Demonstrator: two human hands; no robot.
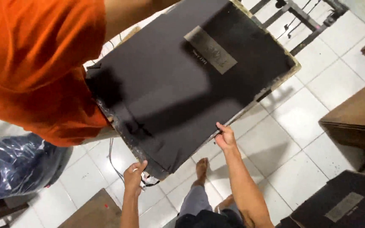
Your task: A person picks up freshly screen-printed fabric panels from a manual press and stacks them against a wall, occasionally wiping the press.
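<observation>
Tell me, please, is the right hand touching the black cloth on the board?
Touching. The head view shows the right hand with its fingers pinching the near edge of the black cloth, no gap between them.

A paint-crusted board (281,78) carries black fabric (178,84) spread flat, a grey printed rectangle (210,50) toward its far right.

Bare forearms, bare feet, seemingly grey shorts above dark cloth.
</observation>
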